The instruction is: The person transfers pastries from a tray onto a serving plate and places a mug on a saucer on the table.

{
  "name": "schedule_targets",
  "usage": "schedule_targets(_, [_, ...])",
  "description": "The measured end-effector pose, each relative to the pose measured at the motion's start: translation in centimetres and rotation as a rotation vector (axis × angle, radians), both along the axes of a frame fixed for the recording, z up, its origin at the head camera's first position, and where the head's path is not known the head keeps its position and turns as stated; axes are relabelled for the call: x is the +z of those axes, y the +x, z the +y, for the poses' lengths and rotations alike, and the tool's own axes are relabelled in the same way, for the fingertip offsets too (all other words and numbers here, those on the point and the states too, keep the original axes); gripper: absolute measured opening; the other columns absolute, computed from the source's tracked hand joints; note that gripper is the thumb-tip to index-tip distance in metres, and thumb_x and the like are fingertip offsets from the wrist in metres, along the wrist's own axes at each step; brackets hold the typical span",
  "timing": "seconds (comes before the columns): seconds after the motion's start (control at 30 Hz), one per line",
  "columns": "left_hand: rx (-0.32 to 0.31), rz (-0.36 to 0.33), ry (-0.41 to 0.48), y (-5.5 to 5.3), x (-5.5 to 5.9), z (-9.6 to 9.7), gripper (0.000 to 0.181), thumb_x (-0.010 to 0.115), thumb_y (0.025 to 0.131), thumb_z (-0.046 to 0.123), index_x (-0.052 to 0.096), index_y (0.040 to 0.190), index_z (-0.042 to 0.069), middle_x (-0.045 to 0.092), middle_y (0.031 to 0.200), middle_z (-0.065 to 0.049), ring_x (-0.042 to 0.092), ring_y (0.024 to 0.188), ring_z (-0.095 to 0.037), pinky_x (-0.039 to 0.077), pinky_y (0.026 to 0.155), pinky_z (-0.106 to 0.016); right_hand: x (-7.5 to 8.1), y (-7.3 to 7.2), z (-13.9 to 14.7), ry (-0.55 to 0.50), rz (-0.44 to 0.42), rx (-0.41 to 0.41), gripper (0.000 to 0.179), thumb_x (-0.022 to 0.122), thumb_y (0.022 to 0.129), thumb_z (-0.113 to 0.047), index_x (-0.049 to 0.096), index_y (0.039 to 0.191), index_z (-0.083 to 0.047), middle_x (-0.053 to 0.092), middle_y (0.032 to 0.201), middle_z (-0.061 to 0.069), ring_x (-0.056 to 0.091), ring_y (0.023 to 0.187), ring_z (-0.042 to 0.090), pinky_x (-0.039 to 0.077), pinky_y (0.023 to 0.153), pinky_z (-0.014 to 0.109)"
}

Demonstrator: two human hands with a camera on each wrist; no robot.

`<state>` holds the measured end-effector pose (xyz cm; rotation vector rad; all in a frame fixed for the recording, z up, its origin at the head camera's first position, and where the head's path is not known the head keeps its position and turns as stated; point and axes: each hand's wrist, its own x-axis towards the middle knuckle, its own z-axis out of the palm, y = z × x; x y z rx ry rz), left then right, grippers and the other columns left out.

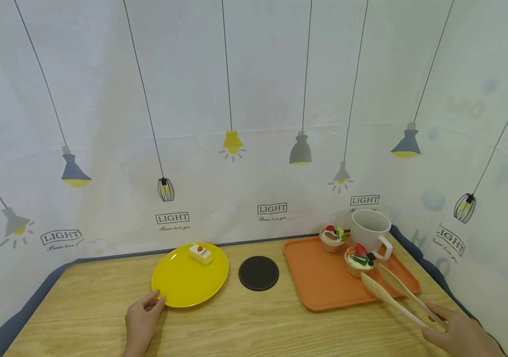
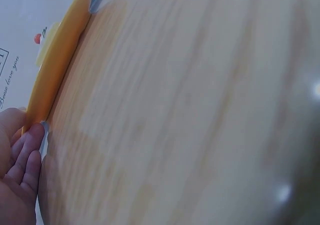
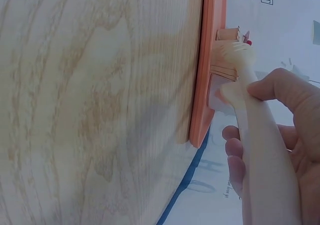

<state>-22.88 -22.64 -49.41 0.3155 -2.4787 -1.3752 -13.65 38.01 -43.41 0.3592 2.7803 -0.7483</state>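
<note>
My left hand (image 1: pixel 143 317) pinches the near-left rim of a yellow plate (image 1: pixel 187 285), thumb above and fingers below in the left wrist view. On the plate's far side sits a small cake piece (image 1: pixel 201 254) with an orange-red topping. In my right hand (image 1: pixel 461 331) I hold pale tongs (image 1: pixel 392 301), their tips spread apart. Those tips reach over an orange tray (image 1: pixel 321 292), close by a fruit-topped cupcake (image 1: pixel 358 261); whether they touch it I cannot tell. Behind it on the tray stand a second cupcake (image 1: pixel 332 239) and a white mug (image 1: pixel 368 230).
Between plate and tray lies a round black coaster (image 1: pixel 258 273) on the wooden table (image 1: pixel 236 332). A white curtain (image 1: pixel 254 178) printed with hanging lamps rises along the table's back and sides.
</note>
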Motion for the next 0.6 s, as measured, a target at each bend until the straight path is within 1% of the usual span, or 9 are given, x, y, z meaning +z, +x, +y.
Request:
schedule_targets(0.07, [0.005,0.010,-0.007,-0.04,-0.06,0.03,0.034,0.063,0.089,0.012,0.061,0.114,-0.011,0.065,0.096,-0.020,0.058,0.078,-0.015,0.047,0.057,-0.016,-0.18,-0.10,0.13,0.010,-0.004,0.007,0.084,0.066,0.081,-0.042,0.032,0.134,0.014,0.058,0.088,0.027,0.039,0.048,0.011,0.040,0.047,0.027])
schedule_targets(0.13, [0.006,0.015,-0.009,-0.09,-0.13,0.01,0.033,0.063,0.089,0.011,0.061,0.114,-0.011,0.065,0.096,-0.020,0.057,0.077,-0.013,0.047,0.057,-0.016,-0.27,-0.28,0.22,0.024,-0.012,0.016,0.085,0.066,0.080,-0.045,0.034,0.133,0.014,0.053,0.104,0.037,0.044,0.053,0.015,0.041,0.049,0.029])
schedule_targets(0.17, [0.007,0.015,-0.011,-0.13,-0.16,0.00,0.033,0.063,0.089,0.011,0.061,0.114,-0.010,0.065,0.095,-0.020,0.057,0.076,-0.013,0.047,0.057,-0.016,-0.28,-0.37,0.26,0.035,-0.018,0.022,0.086,0.065,0.080,-0.047,0.035,0.133,0.014,0.049,0.111,0.040,0.046,0.058,0.017,0.042,0.051,0.030])
schedule_targets(0.2, [0.006,0.014,-0.011,-0.13,-0.16,-0.01,0.033,0.063,0.089,0.011,0.061,0.114,-0.010,0.065,0.096,-0.020,0.057,0.076,-0.013,0.047,0.057,-0.016,-0.31,-0.47,0.26,0.028,-0.024,0.020,0.085,0.065,0.080,-0.046,0.034,0.133,0.014,0.048,0.112,0.041,0.046,0.057,0.018,0.042,0.050,0.030])
schedule_targets(0.27, [0.002,0.004,-0.006,-0.13,-0.17,-0.06,0.034,0.063,0.089,0.012,0.061,0.114,-0.010,0.065,0.097,-0.020,0.058,0.078,-0.014,0.047,0.057,-0.016,-0.33,-0.62,0.23,0.030,-0.034,0.019,0.085,0.064,0.080,-0.047,0.034,0.133,0.014,0.046,0.115,0.042,0.047,0.061,0.019,0.041,0.052,0.030])
schedule_targets(0.37, [-0.007,-0.019,0.008,-0.12,-0.12,-0.13,0.036,0.062,0.090,0.014,0.059,0.115,-0.011,0.064,0.100,-0.021,0.059,0.081,-0.018,0.048,0.058,-0.016,-0.38,-0.68,0.12,0.042,-0.028,0.018,0.084,0.063,0.081,-0.047,0.035,0.133,0.014,0.049,0.110,0.039,0.046,0.063,0.019,0.040,0.054,0.030])
schedule_targets(0.4, [-0.012,-0.025,0.016,-0.11,-0.09,-0.15,0.037,0.062,0.090,0.015,0.059,0.116,-0.011,0.064,0.102,-0.022,0.059,0.082,-0.018,0.048,0.059,-0.017,-0.44,-0.67,0.07,0.036,-0.017,0.013,0.083,0.063,0.081,-0.045,0.035,0.133,0.014,0.052,0.106,0.036,0.045,0.060,0.019,0.039,0.052,0.029])
schedule_targets(0.47, [-0.013,-0.034,0.021,-0.12,-0.08,-0.18,0.037,0.061,0.090,0.015,0.058,0.116,-0.011,0.064,0.103,-0.023,0.059,0.082,-0.018,0.048,0.059,-0.017,-0.49,-0.66,-0.03,0.038,-0.003,0.006,0.083,0.063,0.081,-0.044,0.035,0.132,0.014,0.053,0.104,0.034,0.043,0.059,0.018,0.038,0.052,0.029])
schedule_targets(0.6, [-0.007,-0.029,0.023,-0.14,-0.14,-0.20,0.036,0.061,0.090,0.013,0.059,0.116,-0.011,0.064,0.100,-0.021,0.059,0.080,-0.016,0.048,0.059,-0.017,-0.52,-0.71,-0.12,0.038,0.002,0.004,0.082,0.064,0.080,-0.043,0.036,0.132,0.014,0.051,0.108,0.037,0.043,0.061,0.019,0.039,0.054,0.030])
